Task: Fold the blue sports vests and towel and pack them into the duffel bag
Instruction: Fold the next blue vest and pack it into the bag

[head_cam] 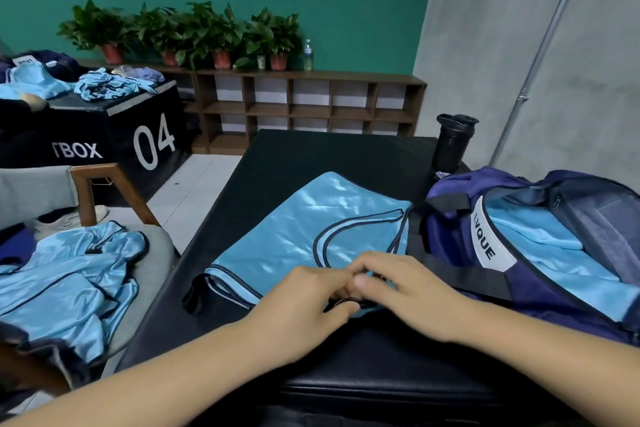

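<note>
A shiny light-blue sports vest (294, 236) with dark piping lies spread on the black padded table (311, 156). Both hands meet at its near edge. My left hand (304, 302) pinches the vest's dark-trimmed hem with curled fingers and thumb. My right hand (408, 291) grips the same edge right beside it, fingers curled over the fabric. To the right stands the open purple duffel bag (460, 191), with folded light-blue fabric (540, 246) inside.
A pile of loose blue vests (65, 281) lies on a grey-cushioned wooden chair (114, 184) at left. A black bottle (452, 142) stands behind the bag. Farther back are a black box (114, 135) marked 04 with more vests, and a shelf (304, 104) with potted plants.
</note>
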`<act>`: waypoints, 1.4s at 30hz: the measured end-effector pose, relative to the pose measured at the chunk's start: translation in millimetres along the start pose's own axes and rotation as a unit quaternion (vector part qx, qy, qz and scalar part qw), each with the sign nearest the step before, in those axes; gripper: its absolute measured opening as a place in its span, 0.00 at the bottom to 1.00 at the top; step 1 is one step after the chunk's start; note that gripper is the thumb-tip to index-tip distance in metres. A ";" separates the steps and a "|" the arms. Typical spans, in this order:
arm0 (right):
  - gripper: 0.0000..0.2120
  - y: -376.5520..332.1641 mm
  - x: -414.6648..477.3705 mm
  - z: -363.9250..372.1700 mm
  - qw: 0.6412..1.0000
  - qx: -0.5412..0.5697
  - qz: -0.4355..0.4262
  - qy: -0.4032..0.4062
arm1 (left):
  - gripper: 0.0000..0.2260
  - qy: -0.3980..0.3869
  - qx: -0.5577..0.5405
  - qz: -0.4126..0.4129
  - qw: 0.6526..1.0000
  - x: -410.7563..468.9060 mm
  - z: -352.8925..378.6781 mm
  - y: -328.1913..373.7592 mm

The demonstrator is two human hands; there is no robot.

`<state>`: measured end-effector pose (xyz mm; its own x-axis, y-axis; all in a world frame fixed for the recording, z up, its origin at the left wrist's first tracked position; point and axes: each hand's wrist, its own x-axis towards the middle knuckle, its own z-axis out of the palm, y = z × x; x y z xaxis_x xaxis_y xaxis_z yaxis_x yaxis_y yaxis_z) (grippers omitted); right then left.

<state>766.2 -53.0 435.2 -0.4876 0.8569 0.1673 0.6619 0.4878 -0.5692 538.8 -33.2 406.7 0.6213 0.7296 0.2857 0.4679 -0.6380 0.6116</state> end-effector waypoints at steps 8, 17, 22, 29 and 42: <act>0.07 24.6 -20.4 32.2 0.983 -0.161 -0.073 0.056 | 0.11 0.035 -0.031 -0.019 0.999 -6.1 5.9 6.2; 0.01 35.9 -30.3 19.6 0.988 -0.124 -0.023 0.083 | 0.24 -0.009 0.257 0.010 0.966 -9.2 1.0 -40.0; 0.02 42.2 -40.3 19.7 0.986 -0.134 -0.015 0.094 | 0.11 0.004 0.313 -0.033 0.949 -14.2 -18.0 -67.8; 0.07 50.2 -49.6 15.4 0.988 -0.126 0.007 0.093 | 0.05 0.047 0.357 -0.060 0.931 -26.8 -59.5 -84.7; 0.07 45.1 -53.0 6.5 0.996 -0.003 0.052 0.074 | 0.10 -0.108 0.146 -0.117 0.976 -36.2 -111.6 -58.8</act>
<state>818.2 -77.4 395.5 -0.3282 0.9174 0.2249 0.7076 0.3965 -0.5849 418.6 5.4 442.8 0.5795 0.8148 -0.0181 0.7525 -0.5264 0.3957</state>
